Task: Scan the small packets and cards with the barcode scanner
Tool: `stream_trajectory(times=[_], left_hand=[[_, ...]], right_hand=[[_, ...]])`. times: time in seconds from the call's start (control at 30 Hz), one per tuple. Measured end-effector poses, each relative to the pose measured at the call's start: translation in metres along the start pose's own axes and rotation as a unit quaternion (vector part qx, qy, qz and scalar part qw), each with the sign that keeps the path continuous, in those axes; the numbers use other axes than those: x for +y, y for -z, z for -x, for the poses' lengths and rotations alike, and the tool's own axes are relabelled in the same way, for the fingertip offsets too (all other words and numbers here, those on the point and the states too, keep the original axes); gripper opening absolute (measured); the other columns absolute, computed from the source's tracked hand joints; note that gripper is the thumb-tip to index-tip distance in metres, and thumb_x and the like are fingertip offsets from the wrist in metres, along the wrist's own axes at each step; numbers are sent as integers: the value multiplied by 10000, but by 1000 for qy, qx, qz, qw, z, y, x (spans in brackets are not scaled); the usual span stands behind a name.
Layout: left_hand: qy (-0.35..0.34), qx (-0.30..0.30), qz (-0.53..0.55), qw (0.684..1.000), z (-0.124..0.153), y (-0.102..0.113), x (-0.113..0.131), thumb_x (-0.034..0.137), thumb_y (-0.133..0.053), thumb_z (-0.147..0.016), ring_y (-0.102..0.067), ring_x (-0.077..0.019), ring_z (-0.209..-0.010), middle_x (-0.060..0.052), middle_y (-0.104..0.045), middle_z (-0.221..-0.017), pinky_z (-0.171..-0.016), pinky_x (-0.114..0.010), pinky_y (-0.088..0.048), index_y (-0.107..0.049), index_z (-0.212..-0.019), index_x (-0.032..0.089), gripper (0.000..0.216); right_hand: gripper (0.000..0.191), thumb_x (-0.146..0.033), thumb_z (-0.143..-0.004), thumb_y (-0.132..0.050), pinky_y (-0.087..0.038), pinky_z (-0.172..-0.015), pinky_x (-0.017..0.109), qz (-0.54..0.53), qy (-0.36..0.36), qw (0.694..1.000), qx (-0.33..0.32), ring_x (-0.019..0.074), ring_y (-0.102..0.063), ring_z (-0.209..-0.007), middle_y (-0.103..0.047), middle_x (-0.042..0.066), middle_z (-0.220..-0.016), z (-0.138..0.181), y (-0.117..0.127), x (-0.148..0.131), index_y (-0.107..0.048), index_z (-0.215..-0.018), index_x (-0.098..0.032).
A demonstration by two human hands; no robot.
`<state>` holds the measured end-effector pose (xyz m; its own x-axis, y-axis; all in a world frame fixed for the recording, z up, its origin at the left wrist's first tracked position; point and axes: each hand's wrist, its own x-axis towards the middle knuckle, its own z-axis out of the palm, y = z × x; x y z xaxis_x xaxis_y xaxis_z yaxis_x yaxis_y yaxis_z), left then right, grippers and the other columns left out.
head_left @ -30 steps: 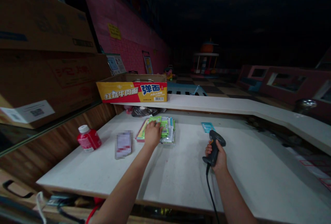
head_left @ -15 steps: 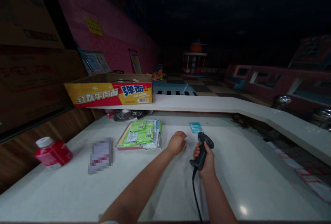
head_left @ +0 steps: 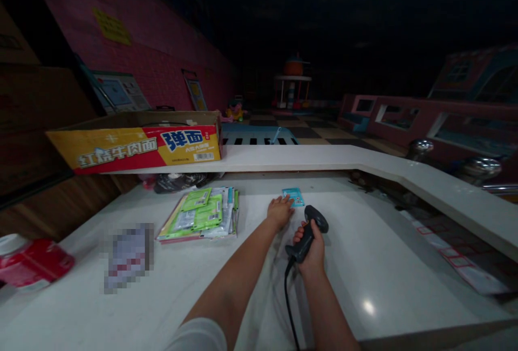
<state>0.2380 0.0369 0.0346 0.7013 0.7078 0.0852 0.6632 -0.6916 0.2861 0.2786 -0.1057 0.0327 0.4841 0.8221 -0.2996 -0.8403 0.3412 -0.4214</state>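
Note:
A black corded barcode scanner (head_left: pixel 308 235) is gripped in my right hand (head_left: pixel 313 251), its head tilted up and forward. My left hand (head_left: pixel 280 211) reaches over the white counter with fingers extended, the fingertips at the near left edge of a small blue packet (head_left: pixel 293 196). That packet lies flat just beyond the scanner's head. To the left of my left hand sits a pile of green and silver packets (head_left: pixel 202 213), stacked on larger flat bags.
A red-and-yellow cardboard box (head_left: pixel 141 143) stands on the raised white ledge (head_left: pixel 283 159). At the left lie a red bottle (head_left: pixel 34 264) with a white cap and a blurred-out item (head_left: pixel 129 256). Printed sheets (head_left: pixel 453 256) lie at the right under the ledge.
My left hand has moved forward to the blue packet, its fingers stretching out. The scanner has stayed in my right hand, and its head no longer overlaps the packet. The view has turned slightly right.

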Motion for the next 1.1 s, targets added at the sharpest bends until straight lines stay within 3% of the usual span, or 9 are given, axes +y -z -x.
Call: stream_trajectory(times=[0.1, 0.27, 0.4, 0.5, 0.6, 0.67, 0.8, 0.93, 1.1], left_hand=[[-4, 15, 4, 1000, 19, 7, -12, 307, -485, -926, -390, -289, -1384, -58, -415, -1513, -1135, -501, -298, -515, -1361, 269, 438], [-21, 78, 29, 996, 61, 15, -32, 207, -471, -919, -529, -229, -1264, -125, -573, -1361, -1094, -381, -370, -659, -1157, 175, 305], [31, 143, 66, 987, 90, 18, -38, 197, -526, -888, -602, -215, -1122, -111, -682, -1148, -1027, -342, -412, -701, -895, 167, 177], [103, 185, 64, 975, 102, 20, -36, 256, -605, -850, -598, -228, -1052, -107, -672, -1070, -977, -354, -424, -680, -889, 164, 125], [188, 202, 16, 961, 104, 22, -33, 419, -662, -806, -554, -282, -1070, -162, -609, -1089, -979, -403, -400, -655, -1031, 108, 384], [203, 191, 3, 960, 103, 23, -33, 489, -676, -777, -527, -299, -1095, -168, -584, -1101, -998, -408, -378, -655, -1058, 97, 483], [211, 180, 38, 960, 100, 21, -35, 434, -699, -759, -503, -282, -1115, -119, -573, -1105, -1022, -381, -363, -692, -1017, 165, 373], [221, 184, 75, 955, 95, 19, -36, 342, -656, -779, -510, -290, -1104, -119, -571, -1085, -1032, -400, -367, -735, -849, 189, 186], [262, 238, 99, 930, 86, 12, -31, 490, -610, -792, -522, -320, -1081, -127, -585, -1002, -979, -447, -414, -722, -723, 196, 321]], right_hand=[[302, -430, -712, -730, -401, -380, 147, -5, -3, 1000, 0, 55, -474, -418, -532, -61, -553, 1, 0, -1, -579, -783, -178], [278, -420, -732, -715, -412, -383, 153, -6, -15, 1000, -2, 64, -481, -419, -537, -58, -536, 2, -1, -4, -564, -766, -189], [265, -404, -737, -711, -406, -376, 148, -12, -24, 1000, -5, 61, -473, -412, -534, -58, -530, 3, -1, -5, -559, -756, -188], [242, -384, -751, -694, -404, -378, 142, -18, -19, 1000, -2, 58, -470, -415, -535, -53, -532, 5, -1, -4, -564, -755, -181], [235, -375, -750, -690, -404, -383, 139, -20, -20, 1000, 5, 57, -476, -420, -542, -47, -537, 7, -1, -4, -572, -761, -172], [251, -378, -732, -707, -400, -386, 135, -20, -20, 1000, 3, 52, -474, -420, -539, -50, -537, 7, -1, -5, -569, -759, -170], [301, -409, -695, -742, -405, -389, 145, 10, -12, 1000, -17, 55, -468, -419, -521, -64, -535, 8, -1, -7, -548, -747, -185], [318, -427, -689, -747, -412, -390, 161, 31, 2, 999, -30, 64, -474, -425, -518, -65, -542, 9, -1, -7, -539, -745, -194], [340, -456, -681, -743, -406, -382, 176, 58, 16, 998, -33, 71, -473, -416, -498, -67, -540, 9, -1, -7, -534, -736, -194]])
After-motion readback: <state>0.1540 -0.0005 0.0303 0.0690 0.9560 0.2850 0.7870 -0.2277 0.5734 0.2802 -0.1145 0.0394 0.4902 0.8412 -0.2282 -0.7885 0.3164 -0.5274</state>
